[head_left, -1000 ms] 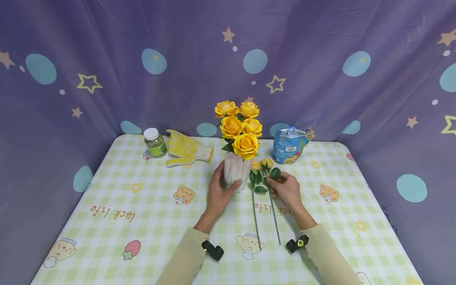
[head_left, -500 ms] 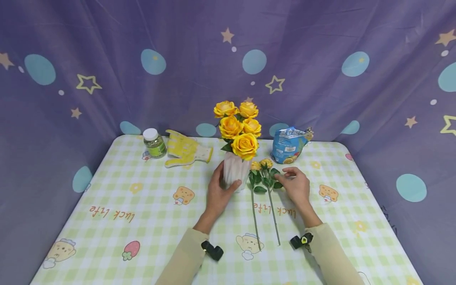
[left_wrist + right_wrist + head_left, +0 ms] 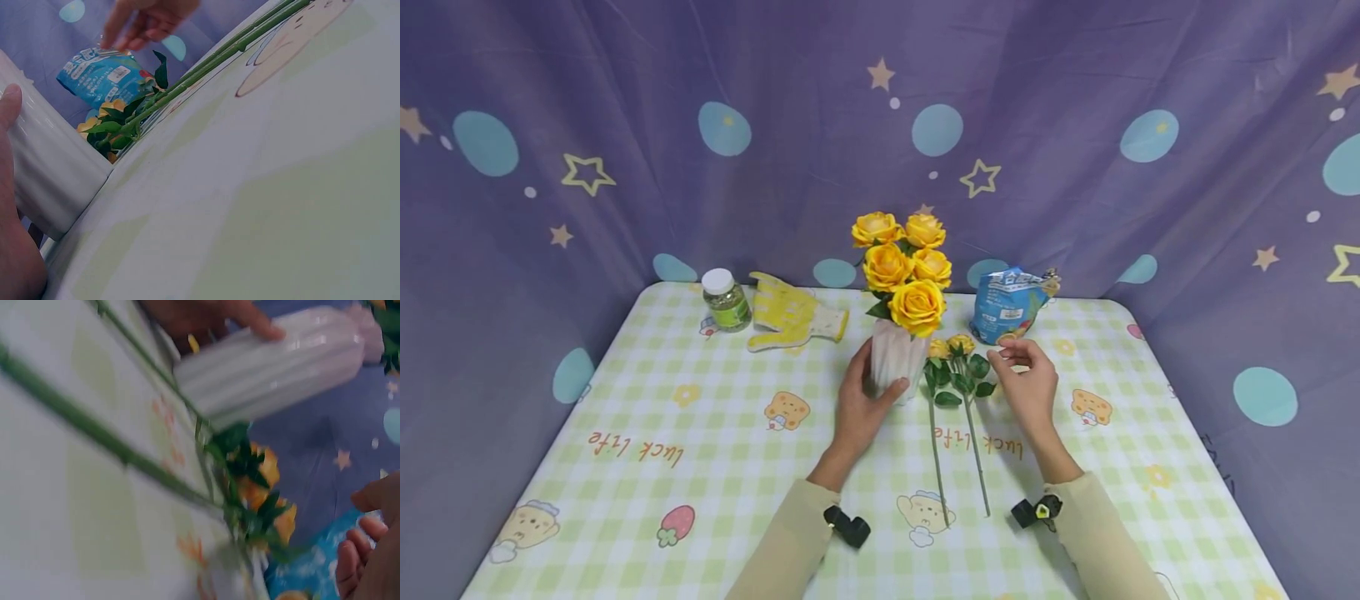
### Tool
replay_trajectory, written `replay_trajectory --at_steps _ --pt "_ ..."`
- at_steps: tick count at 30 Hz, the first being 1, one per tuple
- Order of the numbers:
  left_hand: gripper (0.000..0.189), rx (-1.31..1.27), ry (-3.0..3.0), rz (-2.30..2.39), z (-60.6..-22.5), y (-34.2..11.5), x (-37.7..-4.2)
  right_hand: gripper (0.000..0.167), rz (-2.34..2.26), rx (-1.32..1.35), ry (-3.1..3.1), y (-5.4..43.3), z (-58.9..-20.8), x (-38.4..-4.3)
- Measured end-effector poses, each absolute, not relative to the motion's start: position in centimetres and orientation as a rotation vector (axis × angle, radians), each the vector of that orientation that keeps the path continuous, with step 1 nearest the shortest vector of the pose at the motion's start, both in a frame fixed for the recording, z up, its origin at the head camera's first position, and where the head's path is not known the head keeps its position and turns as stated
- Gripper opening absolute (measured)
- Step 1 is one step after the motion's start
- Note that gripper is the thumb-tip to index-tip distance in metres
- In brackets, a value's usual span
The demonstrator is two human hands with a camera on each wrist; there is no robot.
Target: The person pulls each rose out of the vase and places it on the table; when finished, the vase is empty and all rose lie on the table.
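My left hand (image 3: pixel 863 404) holds a pale ribbed vase (image 3: pixel 895 354) upright on the table, its thumb across the near side. Several yellow roses (image 3: pixel 917 307) stand in the vase. Two more yellow roses lie to its right, with their green stems (image 3: pixel 976 454) pointing toward me and their heads (image 3: pixel 961 343) away. Just right of those heads hovers my right hand (image 3: pixel 1032 385), fingers loosely bent and nothing held. In the right wrist view the same hand (image 3: pixel 375 544) is apart from the rose leaves (image 3: pixel 247 462). The left wrist view shows the vase wall (image 3: pixel 53 156) against the left hand.
A blue bag (image 3: pixel 1007 308) stands behind my right hand. Back left are a jar with a white lid (image 3: pixel 727 302) and a yellow-and-white work glove (image 3: pixel 793 312). A checked cloth (image 3: pixel 715 483) covers the table, and a purple curtain (image 3: pixel 820 125) hangs behind.
My right hand has let go of the right-hand rose lying on the table and drawn back to the right. The left hand and vase stay in place.
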State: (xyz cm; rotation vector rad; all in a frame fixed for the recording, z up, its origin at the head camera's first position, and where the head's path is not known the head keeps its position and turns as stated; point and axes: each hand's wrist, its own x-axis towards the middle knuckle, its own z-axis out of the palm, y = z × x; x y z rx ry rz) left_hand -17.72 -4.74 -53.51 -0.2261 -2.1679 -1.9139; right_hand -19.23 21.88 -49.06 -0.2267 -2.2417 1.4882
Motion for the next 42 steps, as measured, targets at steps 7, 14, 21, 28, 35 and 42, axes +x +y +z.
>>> replay_trajectory --at_steps 7,14,21,28,35,42 --pt "0.086 -0.227 -2.184 -1.906 -53.4 -4.7 -17.7 0.022 1.611 -0.051 -1.956 19.7 -46.5 -17.7" --pt "0.086 -0.219 -2.198 -1.882 -53.5 -4.7 -17.7 0.025 1.674 0.099 -1.793 18.4 -44.5 -16.1" --pt "0.085 -0.207 -2.201 -1.881 -53.5 -4.8 -17.6 0.029 1.684 0.209 -1.67 17.0 -43.1 -15.0" --pt "0.084 -0.219 -2.169 -1.89 -53.6 -4.7 -17.6 0.034 1.708 0.34 -1.566 15.5 -42.3 -14.8" --pt "0.086 -0.225 -2.158 -1.895 -53.5 -4.8 -17.6 0.033 1.736 0.382 -1.576 14.0 -41.9 -14.9" --pt "0.089 -0.217 -2.159 -1.891 -53.4 -4.7 -17.7 0.035 1.759 0.405 -1.563 12.3 -41.7 -15.3"
